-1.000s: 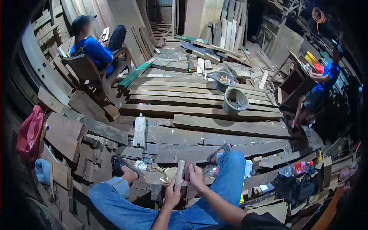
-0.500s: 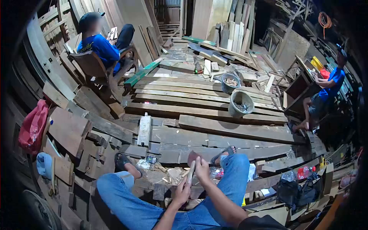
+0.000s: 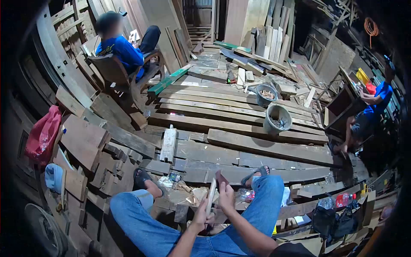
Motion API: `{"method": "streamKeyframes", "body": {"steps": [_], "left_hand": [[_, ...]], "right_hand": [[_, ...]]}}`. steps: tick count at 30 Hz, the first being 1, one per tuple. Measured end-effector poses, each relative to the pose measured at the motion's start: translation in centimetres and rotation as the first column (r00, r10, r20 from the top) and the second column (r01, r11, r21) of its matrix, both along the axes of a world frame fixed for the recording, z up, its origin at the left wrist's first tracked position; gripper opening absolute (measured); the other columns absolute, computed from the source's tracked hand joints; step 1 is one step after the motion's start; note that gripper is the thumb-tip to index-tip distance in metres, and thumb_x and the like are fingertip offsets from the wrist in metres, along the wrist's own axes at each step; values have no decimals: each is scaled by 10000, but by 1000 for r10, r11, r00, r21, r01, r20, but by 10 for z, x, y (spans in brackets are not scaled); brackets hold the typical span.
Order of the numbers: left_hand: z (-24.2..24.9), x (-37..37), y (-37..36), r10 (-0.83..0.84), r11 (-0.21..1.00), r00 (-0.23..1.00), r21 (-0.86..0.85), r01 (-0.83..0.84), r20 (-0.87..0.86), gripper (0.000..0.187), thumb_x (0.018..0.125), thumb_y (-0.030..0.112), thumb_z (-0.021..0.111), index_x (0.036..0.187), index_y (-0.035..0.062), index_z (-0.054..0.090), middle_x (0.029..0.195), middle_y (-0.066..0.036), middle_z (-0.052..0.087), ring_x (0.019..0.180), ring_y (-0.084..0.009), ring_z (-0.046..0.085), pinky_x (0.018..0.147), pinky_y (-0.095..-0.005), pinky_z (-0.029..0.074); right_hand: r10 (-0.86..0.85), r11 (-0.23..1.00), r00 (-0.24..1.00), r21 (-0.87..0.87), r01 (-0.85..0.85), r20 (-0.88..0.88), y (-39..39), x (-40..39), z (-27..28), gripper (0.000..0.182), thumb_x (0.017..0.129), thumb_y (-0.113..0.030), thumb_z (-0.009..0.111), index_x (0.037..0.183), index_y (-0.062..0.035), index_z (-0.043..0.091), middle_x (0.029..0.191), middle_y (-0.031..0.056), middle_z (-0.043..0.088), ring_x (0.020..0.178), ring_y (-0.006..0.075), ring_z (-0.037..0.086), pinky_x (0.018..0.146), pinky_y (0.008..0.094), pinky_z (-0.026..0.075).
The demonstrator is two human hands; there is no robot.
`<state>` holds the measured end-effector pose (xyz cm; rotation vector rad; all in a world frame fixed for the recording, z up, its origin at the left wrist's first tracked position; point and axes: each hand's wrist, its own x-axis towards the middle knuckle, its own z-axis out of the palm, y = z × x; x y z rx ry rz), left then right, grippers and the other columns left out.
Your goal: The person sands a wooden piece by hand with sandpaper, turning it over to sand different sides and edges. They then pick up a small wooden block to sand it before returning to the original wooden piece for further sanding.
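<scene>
Near the bottom centre of the head view, between two knees in blue jeans, the left hand (image 3: 200,217) is closed around the lower end of a pale wooden stick (image 3: 210,196), which stands nearly upright and leans slightly to the right. The right hand (image 3: 225,196) sits just beside the stick's upper half, fingers curled around a small reddish-brown block (image 3: 221,177) that it presses against the top of the stick. Whether the block is sandpaper or wood cannot be told.

Under the hands lie pale wood chips (image 3: 195,195) on dark planks, and a clear plastic bottle (image 3: 245,195) rests just right of them against the right leg. Both feet wear dark sandals; the left sandal (image 3: 141,176) rests on a board at near left.

Farther out, long planks (image 3: 239,124) cover the floor from left to right. Two grey buckets stand on them at centre right: the nearer bucket (image 3: 277,118) and the farther bucket (image 3: 266,94), both with scraps inside. A white board (image 3: 168,144) lies on the planks left of centre.

At far left a person in a blue shirt (image 3: 122,49) sits in a wooden chair (image 3: 117,75); pale lettering on the shirt is too blurred to read. At far right another person in blue (image 3: 372,107) crouches by a dark wooden cabinet (image 3: 342,100). A red bag (image 3: 43,135) hangs at the left edge. No label or brand is legible anywhere.
</scene>
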<state>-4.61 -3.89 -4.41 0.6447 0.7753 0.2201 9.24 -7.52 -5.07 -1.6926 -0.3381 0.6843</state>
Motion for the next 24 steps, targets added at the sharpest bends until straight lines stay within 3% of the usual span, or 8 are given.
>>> {"method": "streamKeyframes", "body": {"steps": [2, 3, 5, 7, 10, 13, 20, 24], "left_hand": [[-9, -9, 6, 88, 952, 989, -302, -48, 120, 425, 1093, 476, 368, 1389, 206, 508, 897, 19, 581, 458, -55, 331, 403, -203, 291], [-4, -8, 9, 142, 934, 981, -345, -90, 129, 314, 1082, 469, 414, 1264, 240, 531, 805, 29, 516, 440, -47, 352, 376, -197, 295], [-2, -11, 12, 109, 954, 983, -293, -62, 148, 345, 1078, 435, 438, 1398, 307, 440, 855, 25, 497, 468, -40, 357, 380, -186, 290], [7, -11, 9, 118, 951, 985, -301, -75, 126, 376, 1071, 381, 475, 1439, 346, 403, 817, 24, 463, 477, -42, 359, 381, -181, 273], [26, -7, 3, 7, 985, 994, -171, 11, 105, 535, 1065, 330, 501, 1566, 314, 313, 740, 24, 408, 488, -55, 353, 398, -197, 280], [23, -1, 6, -77, 997, 997, 25, 77, -2, 580, 1068, 321, 498, 1604, 280, 278, 754, 17, 407, 496, -54, 343, 412, -205, 288], [13, 3, -11, -123, 983, 992, 135, 125, -27, 555, 1066, 331, 521, 1583, 235, 343, 730, 19, 427, 508, -50, 396, 403, -218, 301], [-6, 5, 4, -46, 957, 982, 275, 96, -183, 583, 1059, 357, 542, 1592, 253, 330, 698, 44, 419, 473, -47, 369, 386, -228, 299]], "right_hand": [[35, 994, 980, -91, -54, -196, 0, -10, 37, 374, 1095, -256, 430, 1241, 24, 631, 825, 111, 683, 784, 214, 649, 744, 393, 521], [164, 981, 985, -115, -157, 54, -3, -14, 29, 347, 1081, -221, 455, 1283, 11, 616, 776, 124, 656, 756, 227, 656, 736, 413, 534], [185, 976, 836, -1, -216, 517, 0, -20, 3, 331, 1063, -171, 480, 1320, -3, 604, 798, 174, 662, 801, 258, 691, 768, 429, 550], [103, 966, 792, 129, -224, 602, 8, -18, 0, 315, 1058, -137, 480, 1308, 3, 610, 1015, 246, 690, 1008, 286, 703, 877, 416, 540], [245, 955, 963, -200, -219, 116, 6, 4, 47, 334, 1063, -107, 464, 1343, 30, 584, 1346, 282, 613, 1318, 299, 580, 1082, 388, 448], [63, 978, 879, 145, -148, 472, -4, -4, 3, 391, 1088, -186, 439, 1382, 38, 567, 1286, 256, 661, 1260, 296, 615, 1038, 363, 458], [-62, 993, 964, -80, 85, 259, -1, 15, 6, 406, 1067, -302, 494, 974, 70, 629, 771, 250, 656, 719, 350, 658, 664, 477, 465], [-22, 1000, 936, -10, 27, 351, -6, -20, -17, 384, 1064, -279, 485, 990, 63, 643, 821, 271, 660, 752, 348, 663, 696, 469, 477]]}}
